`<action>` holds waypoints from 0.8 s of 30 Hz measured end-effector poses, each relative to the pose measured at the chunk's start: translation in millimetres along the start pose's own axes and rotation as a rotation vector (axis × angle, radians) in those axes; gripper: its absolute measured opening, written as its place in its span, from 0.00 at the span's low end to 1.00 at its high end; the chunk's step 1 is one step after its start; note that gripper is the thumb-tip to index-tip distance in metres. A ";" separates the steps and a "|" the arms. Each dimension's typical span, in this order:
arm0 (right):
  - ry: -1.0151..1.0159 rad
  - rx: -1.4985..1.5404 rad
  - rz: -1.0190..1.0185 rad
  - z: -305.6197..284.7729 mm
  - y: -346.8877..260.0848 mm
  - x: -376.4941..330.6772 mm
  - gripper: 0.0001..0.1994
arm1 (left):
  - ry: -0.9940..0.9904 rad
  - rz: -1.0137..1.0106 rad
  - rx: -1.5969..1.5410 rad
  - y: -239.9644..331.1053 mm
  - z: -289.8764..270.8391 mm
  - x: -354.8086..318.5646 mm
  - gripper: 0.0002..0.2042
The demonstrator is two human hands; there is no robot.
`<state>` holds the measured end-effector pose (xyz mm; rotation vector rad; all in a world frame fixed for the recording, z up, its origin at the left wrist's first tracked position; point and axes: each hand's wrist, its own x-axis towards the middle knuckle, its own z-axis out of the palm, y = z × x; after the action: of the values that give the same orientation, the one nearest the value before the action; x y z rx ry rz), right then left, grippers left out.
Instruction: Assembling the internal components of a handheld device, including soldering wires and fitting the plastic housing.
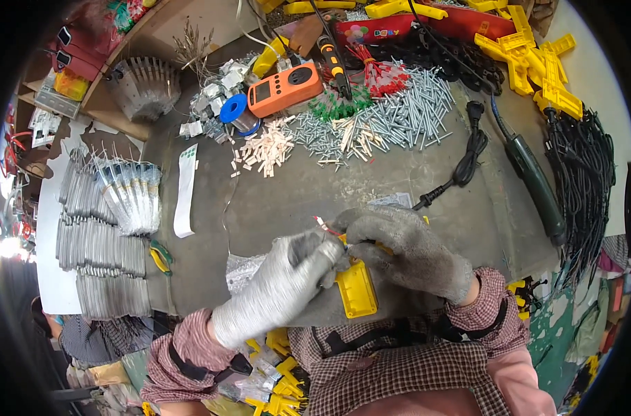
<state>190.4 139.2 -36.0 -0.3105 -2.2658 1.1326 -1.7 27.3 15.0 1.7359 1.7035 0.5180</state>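
Both my hands wear grey work gloves and meet at the table's near edge. Between them is a yellow plastic casing, its open hollow end tilted toward me. My left hand is closed, its fingertips pinching the casing's narrower upper part from the left. From the other side my right hand curls its fingers round the same part. A thin red-and-white wire end pokes out above the fingertips. The gloves hide most of the casing's upper part and whatever lies inside it.
Ahead lie piles of screws and small beige pieces, an orange meter and a solder spool. A black plug cord and dark green soldering iron lie right. At left are bundled clear tubes and pliers.
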 end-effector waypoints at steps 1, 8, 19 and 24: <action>-0.040 -0.023 0.032 -1.0 -3.1 -0.5 0.10 | -0.154 -0.095 -0.156 -14.3 -0.1 -2.3 0.06; 0.019 0.016 0.005 1.7 -2.7 -2.4 0.11 | 0.208 0.168 0.327 12.1 1.7 -2.3 0.14; -0.030 0.043 0.128 -0.9 -4.9 -0.6 0.10 | 0.554 0.210 0.179 -22.1 28.8 9.9 0.13; 0.002 0.034 0.134 5.5 4.5 1.0 0.09 | 0.434 -0.241 -0.561 -52.7 10.1 20.0 0.16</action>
<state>186.2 138.8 -41.8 -0.4557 -2.2489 1.2367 -31.7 42.8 -31.3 1.0511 1.7877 1.1922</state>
